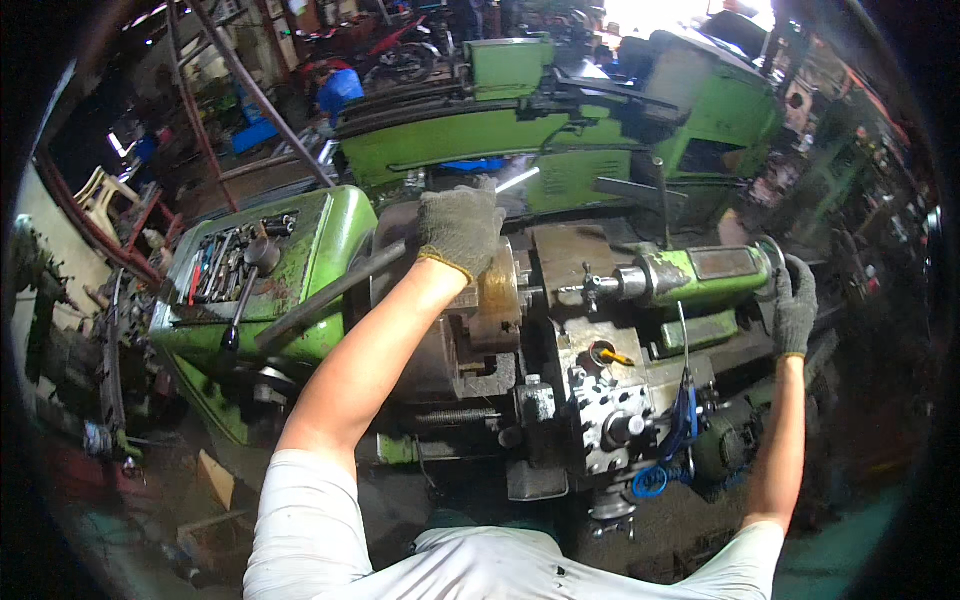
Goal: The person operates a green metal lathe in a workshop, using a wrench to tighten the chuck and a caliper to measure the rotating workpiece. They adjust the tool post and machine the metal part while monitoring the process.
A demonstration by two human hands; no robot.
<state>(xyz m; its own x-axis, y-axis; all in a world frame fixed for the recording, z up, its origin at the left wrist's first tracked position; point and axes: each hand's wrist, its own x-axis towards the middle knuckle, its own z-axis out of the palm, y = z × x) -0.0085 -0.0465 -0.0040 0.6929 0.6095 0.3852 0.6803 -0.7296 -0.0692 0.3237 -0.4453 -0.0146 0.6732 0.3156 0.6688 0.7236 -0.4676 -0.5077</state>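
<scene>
My left hand [460,228], in a grey knit glove, is closed over a long dark metal bar [335,295] above the lathe chuck [498,305]. A bright, pale rod end [519,180] sticks out past the fingers, in line with the bar; the glove hides whether they are one piece. At the right, my gloved right hand [796,308] has its fingers curled over the handwheel [770,252] of the green tailstock [705,272]. A drill bit [570,289] in a drill chuck [600,288] points from the tailstock toward the lathe chuck.
Loose tools [225,265] lie on the green headstock [340,225], beside a lever [240,300]. Nearer me stand the tool post [625,430] and a blue air gun [684,415] with a coiled hose [650,482]. Another green machine [490,140] stands behind.
</scene>
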